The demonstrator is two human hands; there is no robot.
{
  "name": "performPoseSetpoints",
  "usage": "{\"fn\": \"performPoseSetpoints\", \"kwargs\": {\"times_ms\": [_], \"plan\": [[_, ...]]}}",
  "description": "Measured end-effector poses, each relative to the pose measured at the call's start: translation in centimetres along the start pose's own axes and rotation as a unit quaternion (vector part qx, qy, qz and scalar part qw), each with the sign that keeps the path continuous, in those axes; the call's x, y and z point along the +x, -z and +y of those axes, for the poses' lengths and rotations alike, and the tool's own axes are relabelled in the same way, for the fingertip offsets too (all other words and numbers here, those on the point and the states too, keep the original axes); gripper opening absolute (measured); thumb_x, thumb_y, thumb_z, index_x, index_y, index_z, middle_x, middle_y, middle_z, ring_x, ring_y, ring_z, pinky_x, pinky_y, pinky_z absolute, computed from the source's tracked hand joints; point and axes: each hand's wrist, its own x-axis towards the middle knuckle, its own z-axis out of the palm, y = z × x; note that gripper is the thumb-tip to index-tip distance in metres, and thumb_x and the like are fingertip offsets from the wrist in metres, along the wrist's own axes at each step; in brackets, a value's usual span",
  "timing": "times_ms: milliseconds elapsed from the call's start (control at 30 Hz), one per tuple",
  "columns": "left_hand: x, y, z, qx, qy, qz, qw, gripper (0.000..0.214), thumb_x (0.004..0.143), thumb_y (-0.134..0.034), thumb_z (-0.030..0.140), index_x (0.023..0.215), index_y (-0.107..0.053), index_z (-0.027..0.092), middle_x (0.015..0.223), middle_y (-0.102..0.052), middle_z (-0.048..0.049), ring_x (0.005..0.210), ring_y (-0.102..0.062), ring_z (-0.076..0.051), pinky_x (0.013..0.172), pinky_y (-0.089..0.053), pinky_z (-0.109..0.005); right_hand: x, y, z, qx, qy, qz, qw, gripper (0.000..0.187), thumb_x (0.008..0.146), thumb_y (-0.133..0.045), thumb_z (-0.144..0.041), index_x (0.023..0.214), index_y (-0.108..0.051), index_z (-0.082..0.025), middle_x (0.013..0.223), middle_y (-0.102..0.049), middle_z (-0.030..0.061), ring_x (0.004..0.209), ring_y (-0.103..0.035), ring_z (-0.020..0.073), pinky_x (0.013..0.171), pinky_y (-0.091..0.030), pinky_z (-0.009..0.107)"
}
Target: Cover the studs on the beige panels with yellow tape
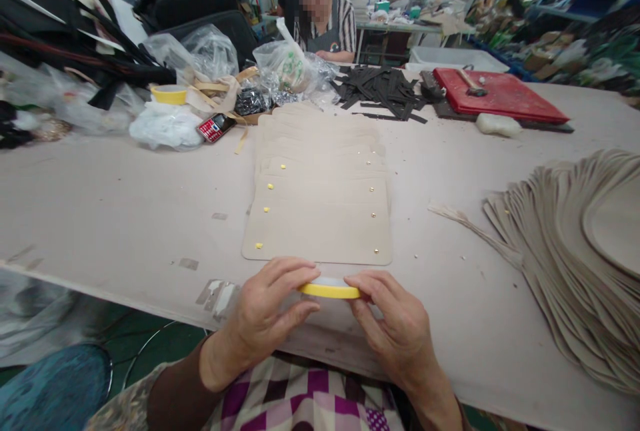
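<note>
A narrow roll of yellow tape [330,292] is held edge-on between my two hands, just above the front of the table. My left hand [270,311] has its fingers on the roll's left end, with the thumb below. At the right end, my right hand [393,318] pinches the roll between fingers and thumb. Directly beyond lies an overlapping stack of beige flat panels [320,231] with rounded corners. Small yellow tape pieces [259,246] sit along their left side, and small metal studs [376,251] along their right.
A fanned pile of beige strips [565,271] covers the table's right side. Toward the back lie black strips [383,92], a red board [500,94] with a hammer [473,83], plastic bags [167,126], another yellow tape roll [170,94] and a red phone-like device [216,127]. A person [320,24] sits opposite.
</note>
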Motion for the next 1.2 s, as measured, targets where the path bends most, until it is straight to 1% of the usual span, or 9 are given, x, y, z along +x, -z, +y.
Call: {"fn": "performPoseSetpoints", "kwargs": {"times_ms": [133, 233, 333, 433, 567, 733, 867, 1067, 1200], "plan": [[0.8, 0.5, 0.7, 0.052, -0.044, -0.012, 0.998, 0.022, 0.093, -0.063, 0.02, 0.115, -0.065, 0.019, 0.108, -0.071, -0.0105, 0.098, -0.067, -0.019, 0.087, -0.056, -0.029, -0.1, -0.2, -0.1, -0.021, 0.012, -0.006, 1.0, 0.019, 0.094, -0.056, -0.009, 0.11, -0.064, -0.017, 0.097, -0.068, 0.0082, 0.091, -0.065, 0.0187, 0.078, -0.056, 0.031], [1.0, 0.4, 0.8, 0.029, -0.039, -0.008, 0.999, 0.017, 0.094, -0.061, 0.017, 0.11, -0.066, 0.02, 0.097, -0.072, -0.0074, 0.089, -0.068, -0.017, 0.08, -0.057, -0.026, 0.0, -0.2, -0.1, -0.01, 0.006, -0.008, 1.0, 0.018, 0.094, -0.057, -0.011, 0.109, -0.064, -0.018, 0.096, -0.069, 0.0071, 0.088, -0.065, 0.0179, 0.076, -0.056, 0.03], [0.6, 0.1, 0.6, -0.01, -0.006, 0.005, 1.0, 0.014, 0.093, -0.062, 0.016, 0.106, -0.066, 0.02, 0.091, -0.073, -0.0047, 0.085, -0.069, -0.015, 0.078, -0.057, -0.023, 0.0, -0.1, -0.1, 0.005, -0.012, -0.008, 1.0, 0.015, 0.094, -0.059, -0.013, 0.108, -0.064, -0.019, 0.095, -0.069, 0.0057, 0.083, -0.065, 0.0161, 0.073, -0.056, 0.028], [-0.1, -0.2, 0.2, -0.037, 0.049, 0.017, 0.998, 0.011, 0.092, -0.064, 0.016, 0.102, -0.067, 0.02, 0.089, -0.074, -0.0035, 0.082, -0.07, -0.014, 0.076, -0.056, -0.02, 0.1, 0.0, 0.1, 0.011, -0.024, -0.006, 1.0, 0.015, 0.094, -0.059, -0.014, 0.107, -0.064, -0.019, 0.094, -0.069, 0.0049, 0.082, -0.066, 0.0153, 0.071, -0.055, 0.027], [-0.8, -0.6, -0.5, -0.077, 0.094, 0.034, 0.992, 0.011, 0.091, -0.065, 0.018, 0.101, -0.069, 0.02, 0.092, -0.075, -0.0043, 0.085, -0.071, -0.016, 0.079, -0.057, -0.022, 0.2, 0.0, 0.2, 0.012, -0.025, -0.003, 1.0, 0.015, 0.094, -0.058, -0.013, 0.106, -0.065, -0.019, 0.093, -0.07, 0.0045, 0.08, -0.066, 0.0149, 0.069, -0.055, 0.026], [-1.1, -1.2, -0.9, -0.132, 0.137, 0.045, 0.981, 0.01, 0.095, -0.06, 0.023, 0.102, -0.067, 0.02, 0.096, -0.075, -0.0054, 0.091, -0.071, -0.016, 0.079, -0.058, -0.023, 0.2, -0.1, 0.2, 0.017, -0.025, -0.001, 1.0, 0.015, 0.093, -0.059, -0.011, 0.105, -0.066, -0.018, 0.091, -0.069, 0.004, 0.079, -0.064, 0.0139, 0.068, -0.054, 0.024], [-1.1, -1.4, -0.7, -0.158, 0.164, 0.042, 0.973, 0.014, 0.097, -0.057, 0.028, 0.102, -0.067, 0.019, 0.095, -0.075, -0.0065, 0.088, -0.071, -0.016, 0.073, -0.058, -0.022, 0.2, -0.1, 0.3, 0.016, -0.024, 0.0, 1.0, 0.016, 0.093, -0.058, -0.012, 0.105, -0.065, -0.019, 0.092, -0.069, 0.0039, 0.081, -0.065, 0.0144, 0.07, -0.053, 0.024], [-1.3, -1.7, -0.5, -0.18, 0.21, 0.05, 0.96, 0.023, 0.098, -0.055, 0.037, 0.103, -0.067, 0.018, 0.099, -0.076, -0.0094, 0.091, -0.072, -0.019, 0.076, -0.06, -0.027, 0.0, -0.4, 0.6, 0.023, -0.034, -0.006, 0.999, 0.015, 0.095, -0.057, -0.014, 0.106, -0.065, -0.02, 0.093, -0.069, 0.0046, 0.08, -0.065, 0.0151, 0.07, -0.055, 0.025], [-1.3, -1.7, -0.9, -0.177, 0.194, 0.042, 0.964, 0.019, 0.099, -0.054, 0.032, 0.105, -0.066, 0.018, 0.102, -0.075, -0.0096, 0.097, -0.071, -0.019, 0.082, -0.06, -0.028, 0.1, -0.4, 0.7, 0.024, -0.027, -0.002, 0.999, 0.018, 0.094, -0.056, -0.011, 0.107, -0.065, -0.02, 0.093, -0.069, 0.0048, 0.081, -0.065, 0.0151, 0.069, -0.055, 0.025]]}}
